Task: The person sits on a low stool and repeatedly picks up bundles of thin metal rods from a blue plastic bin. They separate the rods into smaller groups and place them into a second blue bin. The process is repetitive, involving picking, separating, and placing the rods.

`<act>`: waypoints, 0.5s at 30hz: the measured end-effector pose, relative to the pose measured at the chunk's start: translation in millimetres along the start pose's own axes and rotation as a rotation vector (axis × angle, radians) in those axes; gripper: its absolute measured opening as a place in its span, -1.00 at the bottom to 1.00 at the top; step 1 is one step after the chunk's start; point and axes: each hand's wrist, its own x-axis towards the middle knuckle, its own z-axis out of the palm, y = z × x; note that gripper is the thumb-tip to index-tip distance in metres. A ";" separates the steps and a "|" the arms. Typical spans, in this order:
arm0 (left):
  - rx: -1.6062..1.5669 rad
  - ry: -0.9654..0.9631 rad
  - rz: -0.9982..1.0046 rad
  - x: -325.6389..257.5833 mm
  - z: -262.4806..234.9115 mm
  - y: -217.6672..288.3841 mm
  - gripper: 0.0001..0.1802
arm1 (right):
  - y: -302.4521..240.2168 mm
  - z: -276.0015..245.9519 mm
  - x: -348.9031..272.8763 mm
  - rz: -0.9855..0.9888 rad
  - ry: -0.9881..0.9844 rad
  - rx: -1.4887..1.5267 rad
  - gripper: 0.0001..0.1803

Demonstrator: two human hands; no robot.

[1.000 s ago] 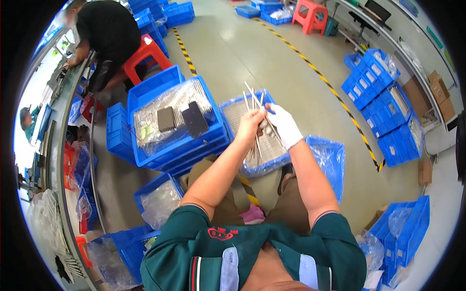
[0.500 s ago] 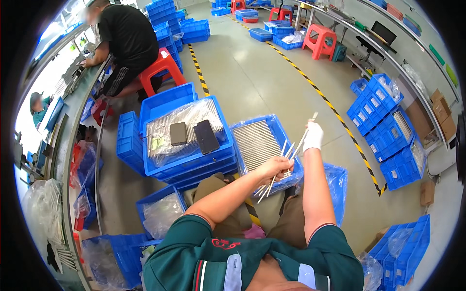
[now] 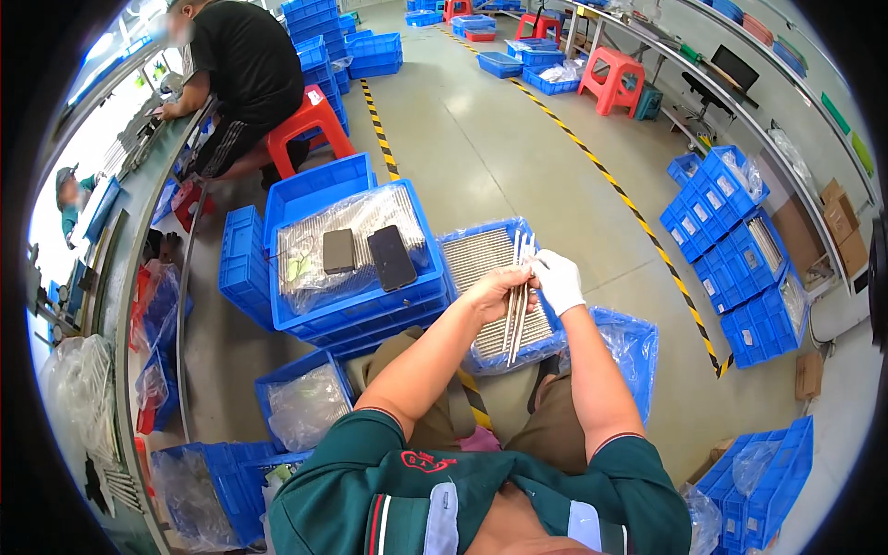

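My bare left hand (image 3: 500, 290) is closed round a small bunch of thin metal rods (image 3: 515, 326), which stand nearly upright. My right hand (image 3: 558, 281), in a white glove, meets it at the upper part of the bunch, with its fingers closed on the rods. Below and behind both hands lies a blue crate (image 3: 547, 335) lined with clear plastic. Rows of similar metal rods (image 3: 474, 256) lie side by side in it. Part of that crate is hidden by my hands.
To the left, stacked blue crates (image 3: 363, 313) hold plastic-covered rods, with a black phone (image 3: 392, 258) and a dark flat box (image 3: 339, 251) on top. Another blue crate (image 3: 647, 361) stands by my right forearm. A person sits on a red stool (image 3: 310, 129) at the left bench.
My right hand has come down and left, from apart with a rod to the bunch in my left hand. The rods, fanned out before, are now gathered nearly upright.
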 end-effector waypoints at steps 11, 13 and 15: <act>0.310 0.240 0.285 -5.2 18.4 17.6 -0.76 | -20.9 15.7 -44.7 0.645 -0.573 1.230 -0.48; 0.343 0.210 0.187 -10.4 29.5 9.3 -0.75 | -9.6 16.5 -61.9 0.542 -0.810 1.297 -0.48; 0.420 0.196 0.092 -9.2 28.4 -0.4 -0.74 | -3.7 12.8 -66.1 0.563 -1.161 1.522 -0.57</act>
